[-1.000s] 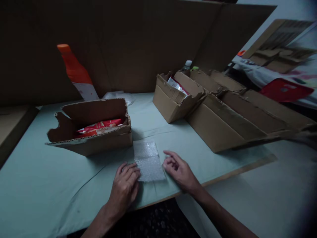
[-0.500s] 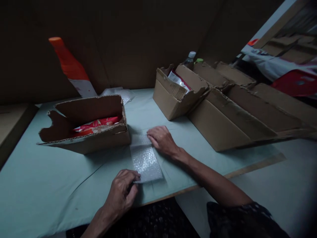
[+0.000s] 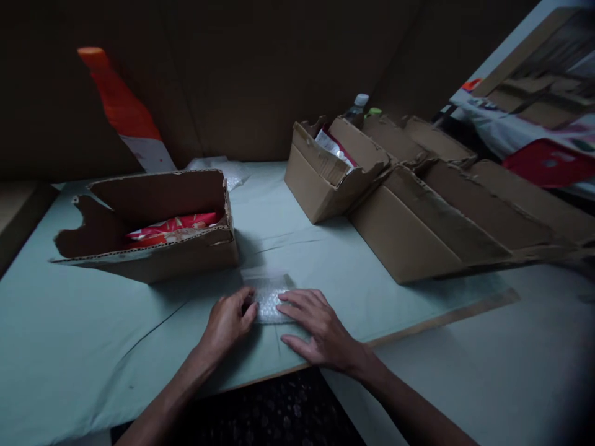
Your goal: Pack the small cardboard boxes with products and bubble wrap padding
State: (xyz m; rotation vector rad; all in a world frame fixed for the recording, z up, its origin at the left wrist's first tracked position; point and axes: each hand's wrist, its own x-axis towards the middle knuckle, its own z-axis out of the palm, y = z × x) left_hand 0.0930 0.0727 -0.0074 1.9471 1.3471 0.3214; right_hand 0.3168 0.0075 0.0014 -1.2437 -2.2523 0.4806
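Note:
A small sheet of clear bubble wrap point(image 3: 268, 291) lies on the pale green table cover point(image 3: 93, 334) near the front edge, now folded shorter. My left hand point(image 3: 227, 322) rests at its left side with the fingers curled against the edge. Flat on the sheet's right part lies my right hand point(image 3: 316, 325), fingers stretched out and pressing down. An open torn cardboard box point(image 3: 153, 226) with red packets inside stands just behind the sheet to the left.
A second open cardboard box point(image 3: 325, 167) with packets stands at the back centre. Long cardboard boxes point(image 3: 441, 210) lie on the right. An orange and white bottle point(image 3: 123, 114) leans at the back left. A cardboard wall closes the back.
My right hand came back from the sheet's far end toward me and now lies flat on it. The bubble wrap looks folded over and shorter than before.

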